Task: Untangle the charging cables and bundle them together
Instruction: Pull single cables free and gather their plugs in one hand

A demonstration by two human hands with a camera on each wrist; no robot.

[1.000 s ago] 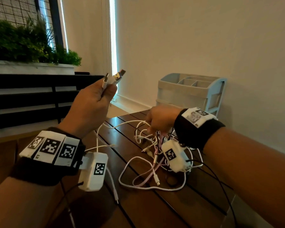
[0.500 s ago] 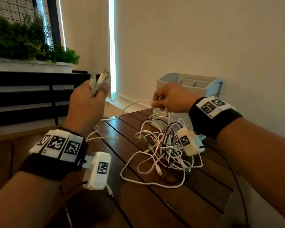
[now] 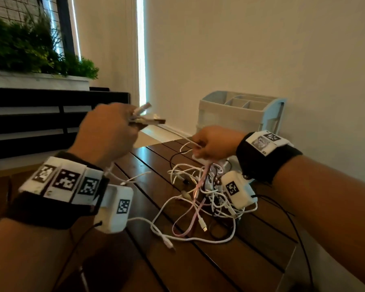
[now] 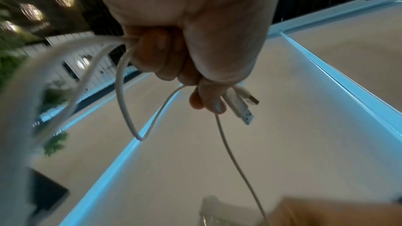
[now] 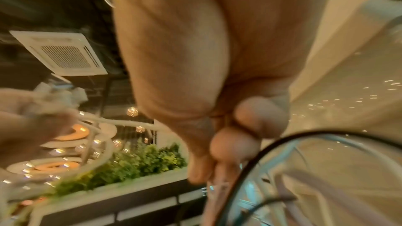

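A tangle of charging cables, mostly white with one pink lead and a thin black one among them, is heaped on the slatted wooden table, and part of it is lifted clear of the surface. Several white leads are drawn up out of the heap and are gripped in the left hand, which is closed into a fist above the table's far left corner; their USB plugs are seen protruding side by side past the curled fingers in the left wrist view. From that fist a single white cable is stretched across to the right hand, where it is pinched along with further strands that hang down into the heap; the right fingers are curled tightly, though the right wrist view is too blurred for the exact strands held to be told. Loose connector ends are spread on the table nearest the person. A pale blue desk organiser with open compartments is set against the wall just behind the right hand. A planter of green foliage is seen above dark slats at far left
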